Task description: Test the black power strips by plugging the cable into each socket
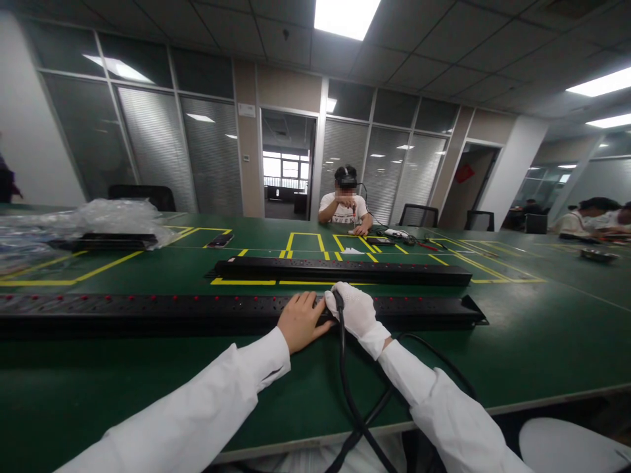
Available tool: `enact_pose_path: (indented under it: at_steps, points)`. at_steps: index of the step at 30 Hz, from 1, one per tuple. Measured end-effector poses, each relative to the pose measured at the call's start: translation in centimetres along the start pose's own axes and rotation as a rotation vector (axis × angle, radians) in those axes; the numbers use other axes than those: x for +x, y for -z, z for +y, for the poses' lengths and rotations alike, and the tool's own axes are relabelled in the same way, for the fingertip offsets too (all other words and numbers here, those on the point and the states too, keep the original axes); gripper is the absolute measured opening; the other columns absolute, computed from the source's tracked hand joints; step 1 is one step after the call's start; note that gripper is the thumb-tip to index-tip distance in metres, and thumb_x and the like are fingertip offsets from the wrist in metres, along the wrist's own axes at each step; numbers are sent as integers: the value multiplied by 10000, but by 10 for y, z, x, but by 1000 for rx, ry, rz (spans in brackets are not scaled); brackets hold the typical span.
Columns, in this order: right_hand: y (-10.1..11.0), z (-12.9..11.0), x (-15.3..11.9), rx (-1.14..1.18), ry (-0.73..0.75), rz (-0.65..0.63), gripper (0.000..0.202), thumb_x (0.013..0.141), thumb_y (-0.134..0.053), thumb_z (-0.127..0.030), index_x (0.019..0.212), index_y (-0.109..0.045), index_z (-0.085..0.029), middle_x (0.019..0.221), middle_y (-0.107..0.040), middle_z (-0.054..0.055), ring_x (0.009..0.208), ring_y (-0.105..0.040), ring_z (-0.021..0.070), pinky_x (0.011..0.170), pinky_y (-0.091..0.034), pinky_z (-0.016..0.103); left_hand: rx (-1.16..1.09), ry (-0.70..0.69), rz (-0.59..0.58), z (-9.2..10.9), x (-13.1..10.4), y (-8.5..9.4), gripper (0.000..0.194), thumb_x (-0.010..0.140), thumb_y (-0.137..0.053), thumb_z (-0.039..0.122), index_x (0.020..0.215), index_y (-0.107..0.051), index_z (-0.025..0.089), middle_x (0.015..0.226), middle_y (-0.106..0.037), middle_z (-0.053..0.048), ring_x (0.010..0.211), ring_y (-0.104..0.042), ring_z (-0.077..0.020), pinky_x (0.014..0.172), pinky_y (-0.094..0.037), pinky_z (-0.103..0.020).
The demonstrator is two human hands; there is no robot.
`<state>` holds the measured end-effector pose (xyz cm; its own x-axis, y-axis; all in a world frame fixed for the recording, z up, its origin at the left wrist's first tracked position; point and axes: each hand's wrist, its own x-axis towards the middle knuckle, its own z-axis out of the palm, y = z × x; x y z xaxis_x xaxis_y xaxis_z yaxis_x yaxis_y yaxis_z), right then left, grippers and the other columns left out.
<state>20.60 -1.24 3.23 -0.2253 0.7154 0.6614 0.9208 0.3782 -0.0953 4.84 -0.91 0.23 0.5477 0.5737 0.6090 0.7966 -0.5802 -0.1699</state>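
A long black power strip [197, 312] with a row of red dots lies across the table before me. My left hand [302, 322], bare, rests on its top with the fingers stretched out and the thumb toward the front side. Close beside it, my right hand [359, 312] wears a white glove and is closed around the end of a thick black cable [342, 368]. The cable's tip is hidden by the hand, against the strip. From there the cable hangs down over the table's near edge, crossing another stretch of black cable.
Behind lies a second black power strip [345, 268]. Yellow tape lines [305, 234] mark the green table [542, 341]. Clear plastic wrapping [113, 217] covers the far left. A person [345, 200] with a headset sits opposite. A white chair [566, 447] stands at the lower right.
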Motion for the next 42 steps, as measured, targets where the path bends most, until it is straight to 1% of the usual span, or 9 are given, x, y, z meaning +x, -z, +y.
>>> enact_pose_path:
  at_steps: [4, 9, 19, 21, 27, 33, 38, 42]
  points:
    - [-1, 1, 0, 26, 16, 15, 317, 866, -343, -424, 801, -562, -204, 772, -606, 18, 706, -545, 106, 630, -328, 191, -8, -1, 7, 0, 0, 0, 402, 783, -452, 481, 1040, -519, 180, 976, -559, -111, 970, -492, -263, 777, -388, -384]
    - [-1, 1, 0, 60, -17, -1, 306, 859, -357, -437, 819, -559, -210, 787, -608, 13, 695, -544, 100, 624, -334, 187, -10, 3, 12, 0, 1, 1, 403, 782, -453, 485, 1041, -519, 184, 971, -558, -104, 967, -492, -257, 779, -386, -381]
    - [0, 1, 9, 33, -94, -175, 251, 829, -391, -435, 810, -537, -232, 745, -588, -7, 650, -517, 108, 571, -302, 198, -22, 7, 1, 0, 1, 0, 410, 779, -454, 495, 1028, -532, 178, 979, -555, -113, 977, -486, -262, 787, -385, -388]
    - [1, 1, 10, 39, -98, -188, 247, 827, -393, -433, 809, -535, -232, 748, -588, -7, 649, -517, 106, 573, -302, 198, -21, 6, 6, 0, 1, 0, 411, 780, -454, 494, 1029, -531, 176, 979, -556, -115, 975, -486, -262, 787, -385, -389]
    - [2, 1, 5, 60, -25, -100, 275, 839, -368, -433, 820, -544, -223, 741, -590, -1, 661, -523, 107, 594, -316, 195, -1, 0, 3, 0, 1, 0, 400, 781, -454, 484, 1021, -534, 174, 996, -555, -116, 978, -488, -263, 787, -387, -388]
    - [3, 1, 3, 60, 17, -61, 270, 840, -374, -418, 839, -557, -220, 748, -593, 6, 686, -529, 114, 621, -328, 198, -7, 1, 4, 0, 0, 0, 384, 782, -455, 477, 1005, -538, 175, 990, -558, -118, 979, -489, -265, 785, -391, -391]
    - [3, 1, 5, 75, -18, -82, 238, 829, -401, -400, 828, -562, -226, 757, -585, -2, 665, -518, 107, 606, -329, 198, -34, 3, 24, 0, 0, 0, 384, 779, -465, 473, 1019, -532, 181, 991, -557, -115, 980, -489, -264, 790, -388, -393]
    - [-1, 4, 7, 90, -61, -98, 225, 825, -409, -399, 801, -559, -232, 788, -567, -7, 672, -508, 103, 600, -329, 201, -24, 7, 13, 1, 1, 2, 422, 780, -454, 493, 1051, -517, 175, 983, -556, -118, 974, -488, -266, 786, -386, -389]
